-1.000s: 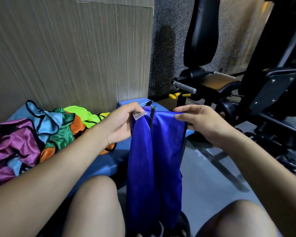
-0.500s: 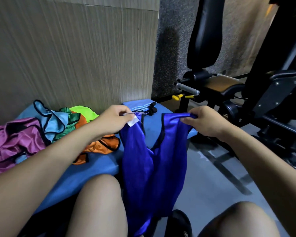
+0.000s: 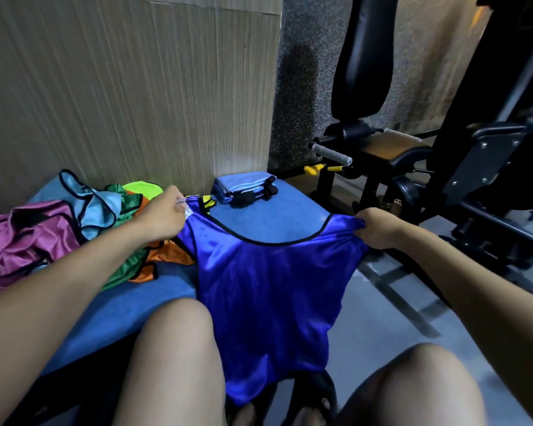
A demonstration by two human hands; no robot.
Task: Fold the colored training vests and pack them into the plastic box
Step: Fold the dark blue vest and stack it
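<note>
The left hand (image 3: 162, 215) and right hand (image 3: 374, 227) each pinch a shoulder of the blue vest (image 3: 268, 290), stretched wide and hanging between the knees over the blue bench (image 3: 111, 315), beside a loose heap of vests (image 3: 74, 229) and a folded light-blue vest (image 3: 243, 186).

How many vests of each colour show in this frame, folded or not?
Royal blue vest, held spread: 1
Light blue, folded: 1
Light blue, loose: 1
Magenta: 1
Green: 1
Orange: 1
Neon yellow: 1
Total: 7; the pile may hide more.
</note>
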